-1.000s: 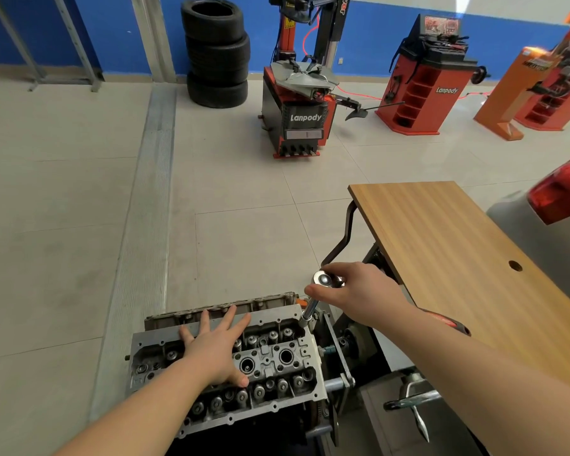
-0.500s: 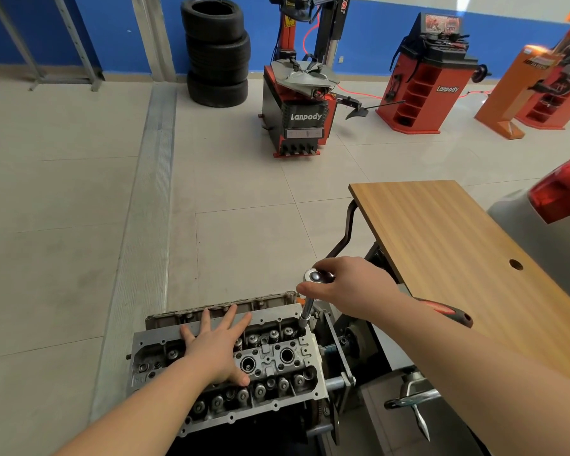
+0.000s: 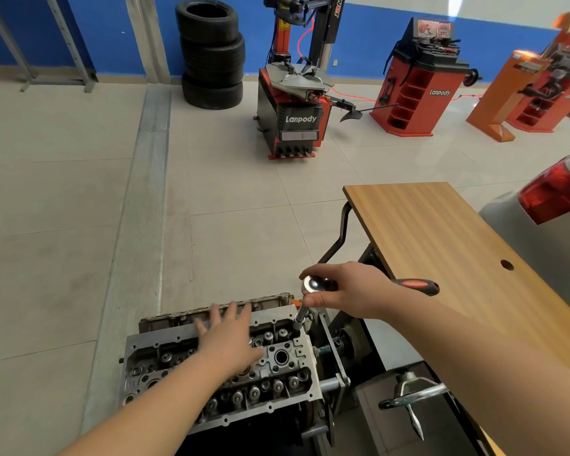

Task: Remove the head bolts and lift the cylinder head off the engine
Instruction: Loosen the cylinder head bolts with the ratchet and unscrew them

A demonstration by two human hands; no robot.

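The grey cylinder head [image 3: 287,380] sits on the engine at the bottom centre, its valve springs and bolt holes facing up. My left hand [image 3: 231,340] lies flat on top of it with fingers straight and spread. My right hand [image 3: 349,294] grips the chrome head of a ratchet [image 3: 313,284] from above. The ratchet's extension [image 3: 301,315] runs down into the head's far right corner. Its red and black handle [image 3: 418,286] sticks out to the right past my wrist. The bolt under the socket is hidden.
An engine stand [image 3: 336,366] with a chrome crank handle [image 3: 412,399] holds the engine on the right. A wooden table [image 3: 448,245] stands right beside my right arm. A car's rear [image 3: 547,205] is at the far right. Tyre machines [image 3: 293,103] and stacked tyres [image 3: 211,51] stand far back.
The ratchet handle has swung from under my forearm out to the right. My left hand has shifted slightly on the head.
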